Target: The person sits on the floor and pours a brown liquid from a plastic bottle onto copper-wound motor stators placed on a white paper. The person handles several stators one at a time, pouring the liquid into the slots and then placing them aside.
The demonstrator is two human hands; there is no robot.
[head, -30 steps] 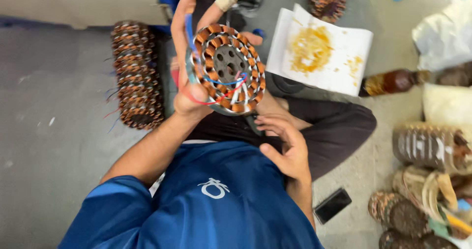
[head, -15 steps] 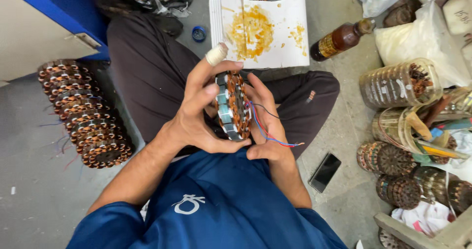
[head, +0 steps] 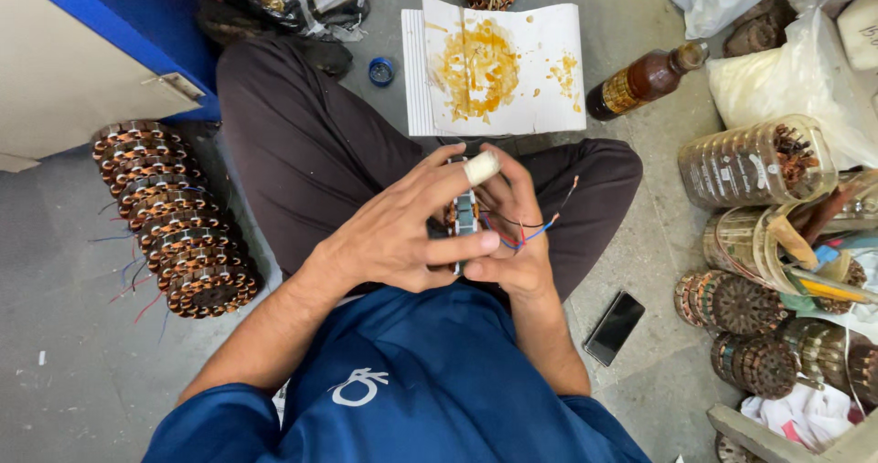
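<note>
I sit cross-legged on the floor and hold a round copper-wound motor stator edge-on over my lap. My left hand wraps over it from the left, one fingertip wrapped in white tape. My right hand grips it from the right and below. Red, blue and black lead wires trail from the stator to the right. Most of the stator is hidden between my hands.
A stack of similar wound stators lies at my left by a blue cabinet. Stained white paper, a blue cap and a brown bottle lie ahead. Clear jars, more stators and a black phone sit right.
The stator has come down from a raised, face-on position to edge-on at my lap. My right hand has joined the left on it, and my fingers now cover more of it.
</note>
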